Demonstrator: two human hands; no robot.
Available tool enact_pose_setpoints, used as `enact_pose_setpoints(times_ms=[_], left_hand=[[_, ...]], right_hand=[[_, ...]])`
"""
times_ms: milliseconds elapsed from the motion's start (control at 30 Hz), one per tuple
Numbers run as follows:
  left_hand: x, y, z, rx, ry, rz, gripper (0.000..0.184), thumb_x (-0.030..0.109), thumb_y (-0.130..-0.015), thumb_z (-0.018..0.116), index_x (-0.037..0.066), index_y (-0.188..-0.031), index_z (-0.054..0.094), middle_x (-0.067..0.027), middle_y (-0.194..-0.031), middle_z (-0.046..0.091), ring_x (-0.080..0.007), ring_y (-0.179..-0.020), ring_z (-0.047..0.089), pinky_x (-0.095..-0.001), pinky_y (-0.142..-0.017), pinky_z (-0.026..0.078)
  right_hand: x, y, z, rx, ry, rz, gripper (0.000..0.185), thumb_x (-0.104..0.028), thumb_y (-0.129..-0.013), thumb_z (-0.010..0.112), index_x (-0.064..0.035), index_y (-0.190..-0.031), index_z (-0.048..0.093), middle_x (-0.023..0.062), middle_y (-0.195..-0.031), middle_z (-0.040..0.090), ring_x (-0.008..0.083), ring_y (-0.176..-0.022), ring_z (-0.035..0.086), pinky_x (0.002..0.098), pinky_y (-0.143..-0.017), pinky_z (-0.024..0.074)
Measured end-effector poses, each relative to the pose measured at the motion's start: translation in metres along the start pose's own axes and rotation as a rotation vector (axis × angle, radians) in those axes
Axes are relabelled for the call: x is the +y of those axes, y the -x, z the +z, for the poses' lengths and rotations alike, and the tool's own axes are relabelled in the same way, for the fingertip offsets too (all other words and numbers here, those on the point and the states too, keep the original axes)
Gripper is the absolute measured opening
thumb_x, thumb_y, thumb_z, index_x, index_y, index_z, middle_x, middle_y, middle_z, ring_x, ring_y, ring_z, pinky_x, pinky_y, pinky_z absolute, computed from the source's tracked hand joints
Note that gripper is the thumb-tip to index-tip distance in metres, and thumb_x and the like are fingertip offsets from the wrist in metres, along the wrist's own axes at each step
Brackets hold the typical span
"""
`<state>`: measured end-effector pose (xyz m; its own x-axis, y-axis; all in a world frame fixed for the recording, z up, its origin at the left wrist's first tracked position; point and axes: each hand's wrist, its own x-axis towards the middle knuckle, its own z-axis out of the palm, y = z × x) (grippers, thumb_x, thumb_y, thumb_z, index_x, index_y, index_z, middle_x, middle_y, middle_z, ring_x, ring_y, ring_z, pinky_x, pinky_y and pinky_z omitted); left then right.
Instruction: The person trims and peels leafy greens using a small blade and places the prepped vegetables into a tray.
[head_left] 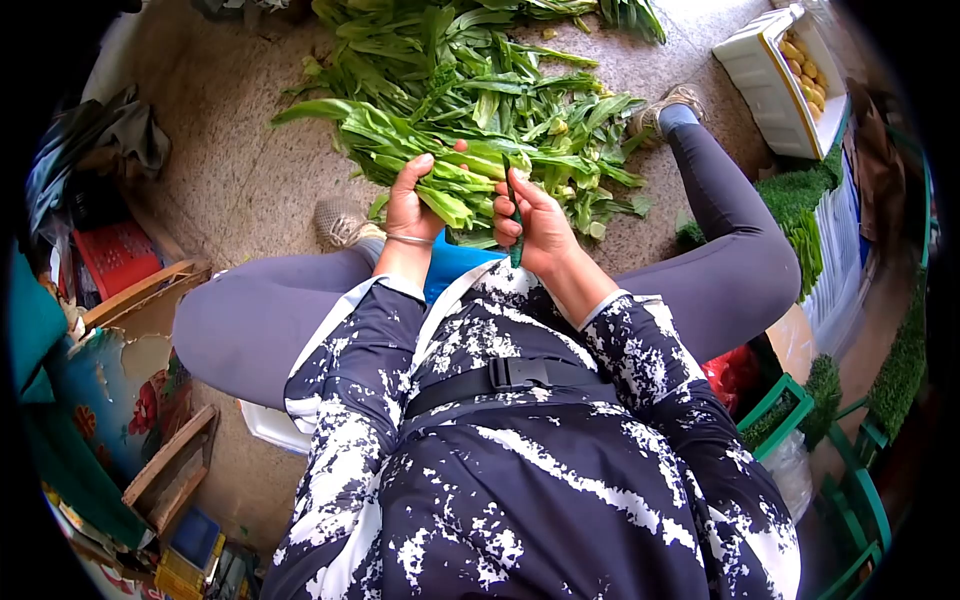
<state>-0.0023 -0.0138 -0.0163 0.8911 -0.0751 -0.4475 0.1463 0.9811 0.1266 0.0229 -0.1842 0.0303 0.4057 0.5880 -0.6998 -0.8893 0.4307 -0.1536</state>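
My left hand (412, 212) is closed around a head of long-leaf lettuce (405, 140), its leaves pointing up and left and pale cut stems toward me. A bracelet circles that wrist. In my right hand (540, 222), just right of the stems, is a small dark knife (516, 215), gripped with its narrow tip pointing up and away from me. I cannot tell whether the blade touches the lettuce. Beyond both hands a large pile of loose leaves (430, 50) covers the floor, with trimmed leaves and stem bits (575, 135) on its right side.
A white foam box (765, 75) of yellow round produce stands at upper right. Green turf-like strips (800, 190) and a green plastic crate (780, 415) lie along the right. On the left are a red basket (115, 255) and a wooden frame (172, 465). My legs spread either side.
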Motion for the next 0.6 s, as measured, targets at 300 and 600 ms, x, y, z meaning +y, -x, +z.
enact_pose_setpoints(times_ms=[300, 600], left_hand=[[-0.005, 0.001, 0.007, 0.031, -0.262, -0.043, 0.029, 0.012, -0.077, 0.057, 0.000, -0.103, 0.052, -0.0141, -0.106, 0.056, -0.0242, -0.092, 0.057, -0.0377, -0.086, 0.045], [-0.008, -0.002, 0.002, 0.062, -0.307, -0.052, 0.033, 0.012, -0.076, 0.058, -0.006, -0.104, 0.051, -0.0141, -0.098, 0.058, -0.0228, -0.089, 0.057, -0.0348, -0.085, 0.045]], right_hand=[[0.000, -0.009, -0.003, 0.129, 0.233, 0.010, 0.020, -0.032, -0.081, 0.058, -0.0147, -0.078, 0.050, -0.0035, -0.058, 0.044, 0.0058, -0.044, 0.034, 0.0183, -0.039, 0.0256], [0.001, -0.011, -0.006, 0.129, 0.348, -0.084, 0.017, -0.030, -0.082, 0.057, -0.0138, -0.085, 0.056, -0.0053, -0.058, 0.041, 0.0042, -0.044, 0.031, 0.0178, -0.039, 0.0211]])
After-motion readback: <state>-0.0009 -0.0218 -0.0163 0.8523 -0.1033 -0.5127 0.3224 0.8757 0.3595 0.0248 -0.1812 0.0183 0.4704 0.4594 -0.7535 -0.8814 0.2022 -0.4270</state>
